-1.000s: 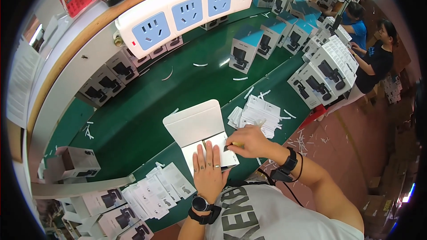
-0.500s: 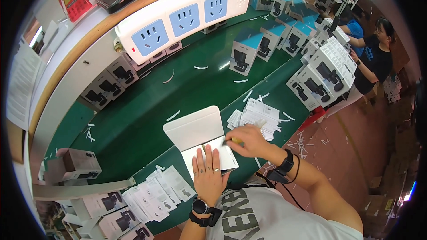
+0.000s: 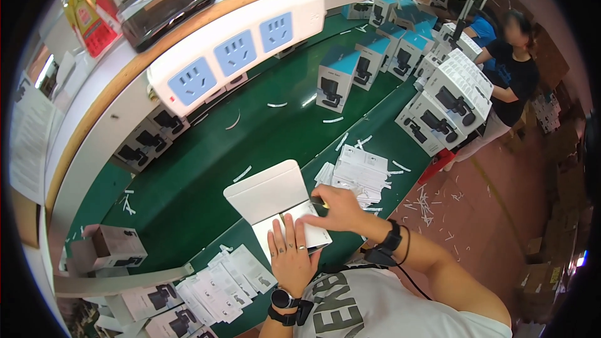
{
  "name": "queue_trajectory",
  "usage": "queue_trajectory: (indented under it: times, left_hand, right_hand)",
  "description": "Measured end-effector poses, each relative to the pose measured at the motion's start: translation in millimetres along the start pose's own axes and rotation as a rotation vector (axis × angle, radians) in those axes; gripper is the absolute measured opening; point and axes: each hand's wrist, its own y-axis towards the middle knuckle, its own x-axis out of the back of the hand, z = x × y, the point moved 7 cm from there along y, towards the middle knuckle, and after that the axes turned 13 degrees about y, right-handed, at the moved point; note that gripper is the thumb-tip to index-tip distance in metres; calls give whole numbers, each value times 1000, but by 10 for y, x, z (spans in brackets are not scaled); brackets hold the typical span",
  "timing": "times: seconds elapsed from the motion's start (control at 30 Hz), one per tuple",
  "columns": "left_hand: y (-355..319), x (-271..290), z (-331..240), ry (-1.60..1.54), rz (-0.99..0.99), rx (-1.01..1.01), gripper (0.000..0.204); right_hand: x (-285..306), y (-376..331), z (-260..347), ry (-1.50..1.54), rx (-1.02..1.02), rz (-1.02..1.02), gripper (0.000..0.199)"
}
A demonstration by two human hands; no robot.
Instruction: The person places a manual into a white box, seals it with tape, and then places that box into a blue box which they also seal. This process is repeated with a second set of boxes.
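Observation:
A white carton point(image 3: 266, 192) lies in front of me with its flap folded open to the far side. Flat across its near part, fingers stretched, rests my left hand point(image 3: 292, 260). My right hand point(image 3: 341, 213) is closed over the carton's right edge, gripping a small dark and yellow tool point(image 3: 319, 203); the fingers hide most of it, so its kind is unclear. Just beyond that hand sits a pile of white printed leaflets point(image 3: 360, 166). A second spread of leaflets point(image 3: 216, 288) lies left of my left hand.
Boxes with blue tops point(image 3: 338, 75) line the far bench, and stacked printed boxes point(image 3: 454, 103) stand at the right. A white power strip point(image 3: 238, 47) hangs along the curved shelf. An open box point(image 3: 116, 247) sits at left. A co-worker point(image 3: 513, 69) stands beyond the stack.
My right hand has shifted left over the carton, closer to my left hand. The left hand stays flat on it. The whole view has shifted slightly.

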Motion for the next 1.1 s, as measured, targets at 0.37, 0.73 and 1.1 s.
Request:
queue_trajectory:
  times: [0.37, 0.73, 1.1]
  left_hand:
    - [-50, 85, -53, 16, -3, -14, 88]
    - [-46, 75, -101, 18, 3, -80, 78]
    - [-386, 221, 263, -783, 210, 117, 51]
  right_hand:
    - [258, -923, -614, 159, -400, 149, 23]
    - [592, -509, -394, 404, -432, -127, 33]
    - [198, -437, 59, 738, -216, 496, 38]
